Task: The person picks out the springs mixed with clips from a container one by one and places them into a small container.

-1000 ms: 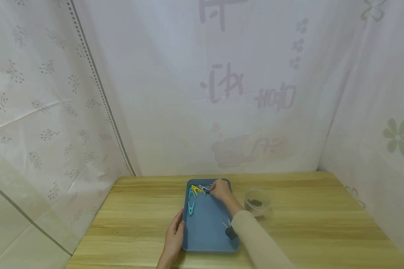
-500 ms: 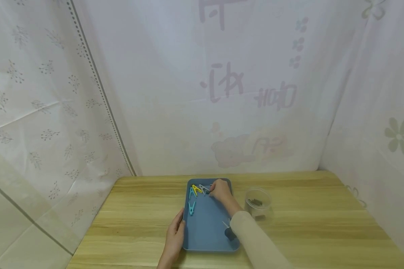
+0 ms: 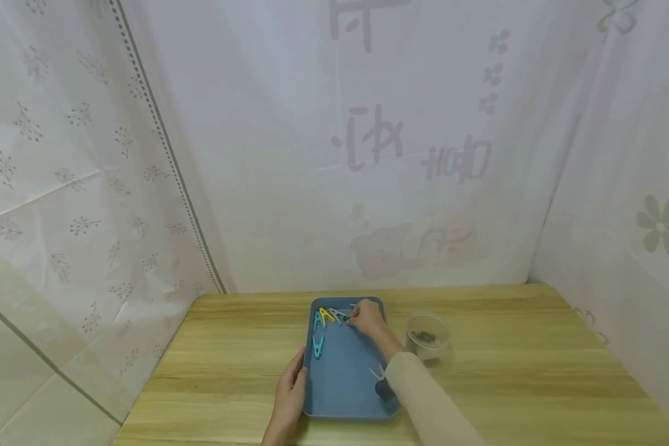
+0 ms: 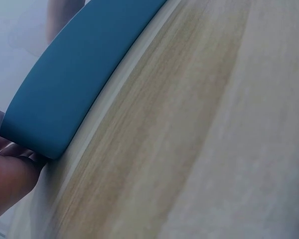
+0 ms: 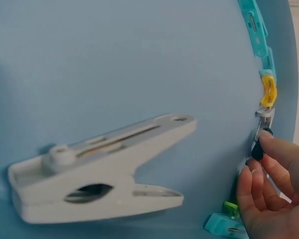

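Note:
My left hand (image 3: 288, 391) grips the left wall of a blue tray (image 3: 340, 378), and the left wrist view shows fingers under its edge. At the tray's far end my right hand (image 5: 274, 184) pinches a small black piece (image 5: 257, 149) between thumb and fingers; its kind is partly hidden. That piece touches or nearly touches a white clothespin (image 3: 336, 314). Beside it lie a yellow clothespin (image 3: 326, 316) and teal clothespins (image 3: 318, 347) along the left side. Another white clothespin (image 5: 104, 169) lies under my right forearm. A teal-and-green clip (image 5: 226, 224) shows partly behind my right hand.
To the right of the tray stands a clear round tub (image 3: 427, 337) with dark pieces in it. Everything rests on a wood-grain table (image 3: 228, 353). Printed white curtains (image 3: 290, 186) hang behind the table and at both sides.
Almost nothing has moved. My right hand's fingers have shifted slightly around the black piece at the same spot; my left hand stays on the tray.

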The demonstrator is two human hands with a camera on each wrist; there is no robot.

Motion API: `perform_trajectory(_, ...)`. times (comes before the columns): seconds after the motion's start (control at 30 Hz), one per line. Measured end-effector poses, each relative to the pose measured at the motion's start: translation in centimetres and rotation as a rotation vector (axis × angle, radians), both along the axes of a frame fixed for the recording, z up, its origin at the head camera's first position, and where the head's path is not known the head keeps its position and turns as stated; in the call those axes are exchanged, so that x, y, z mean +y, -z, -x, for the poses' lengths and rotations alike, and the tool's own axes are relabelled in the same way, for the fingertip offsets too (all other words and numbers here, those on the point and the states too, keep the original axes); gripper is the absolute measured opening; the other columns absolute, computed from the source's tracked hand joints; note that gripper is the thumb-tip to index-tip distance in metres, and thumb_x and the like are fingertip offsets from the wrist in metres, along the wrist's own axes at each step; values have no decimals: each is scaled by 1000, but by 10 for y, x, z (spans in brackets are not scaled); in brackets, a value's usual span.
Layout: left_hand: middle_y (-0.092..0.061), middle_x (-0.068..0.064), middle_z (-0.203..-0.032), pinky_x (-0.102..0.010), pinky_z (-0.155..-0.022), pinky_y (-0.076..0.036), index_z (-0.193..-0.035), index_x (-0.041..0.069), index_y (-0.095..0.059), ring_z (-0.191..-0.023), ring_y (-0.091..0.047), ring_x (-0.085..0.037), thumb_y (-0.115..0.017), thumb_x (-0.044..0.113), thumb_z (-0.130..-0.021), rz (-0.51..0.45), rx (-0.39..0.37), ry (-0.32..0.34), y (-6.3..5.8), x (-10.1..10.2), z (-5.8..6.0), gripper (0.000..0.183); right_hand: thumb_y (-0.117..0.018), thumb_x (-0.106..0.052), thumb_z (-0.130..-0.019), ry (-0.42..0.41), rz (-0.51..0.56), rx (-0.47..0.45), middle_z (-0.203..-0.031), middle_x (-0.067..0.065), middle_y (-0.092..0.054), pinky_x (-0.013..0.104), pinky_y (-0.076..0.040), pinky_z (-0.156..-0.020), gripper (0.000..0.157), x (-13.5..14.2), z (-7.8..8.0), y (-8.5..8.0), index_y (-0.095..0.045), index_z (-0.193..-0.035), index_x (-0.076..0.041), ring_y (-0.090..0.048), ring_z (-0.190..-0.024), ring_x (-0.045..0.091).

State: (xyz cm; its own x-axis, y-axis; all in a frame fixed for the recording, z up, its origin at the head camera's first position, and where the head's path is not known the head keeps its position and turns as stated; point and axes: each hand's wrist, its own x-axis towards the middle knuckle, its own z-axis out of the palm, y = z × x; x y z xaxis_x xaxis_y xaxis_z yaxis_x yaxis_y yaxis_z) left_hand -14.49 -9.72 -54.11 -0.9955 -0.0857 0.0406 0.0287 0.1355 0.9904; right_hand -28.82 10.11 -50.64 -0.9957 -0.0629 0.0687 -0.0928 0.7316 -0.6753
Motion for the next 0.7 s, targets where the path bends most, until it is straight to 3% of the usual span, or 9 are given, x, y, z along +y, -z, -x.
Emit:
perform_trajectory(0.23,-41,-33,-160,-63,-123,-32,-155,-10,-43,-152,-34,-51,-43,-1,-109,0,-3,-5,0,1,-1,47,-84,-5,-86,-12,47,7,-89,14,-77,43,-63,-78,10,4,0,-2,-78,-85,3,-71,-86,29)
perform_trajectory(0.47,-41,-33,-161,-63,-123,-32,-155,-10,-42,-152,-33,-51,-43,0,-109,2,-14,-5,0,1,0,47,-83,-6,-88,-15,60,28,-88,13,-76,39,-62,-74,11,6,4,1,-77,-86,2,-70,-82,26)
perform_trajectory(0.7,-37,-33,-163,-62,-123,-33,-157,-10,-40,-153,-31,-51,-42,0,-110,1,-20,14,2,-1,1,48,-81,-8,-90,-35,71,17,-96,14,-77,36,-62,-72,10,5,2,-7,-77,-90,1,-71,-85,25)
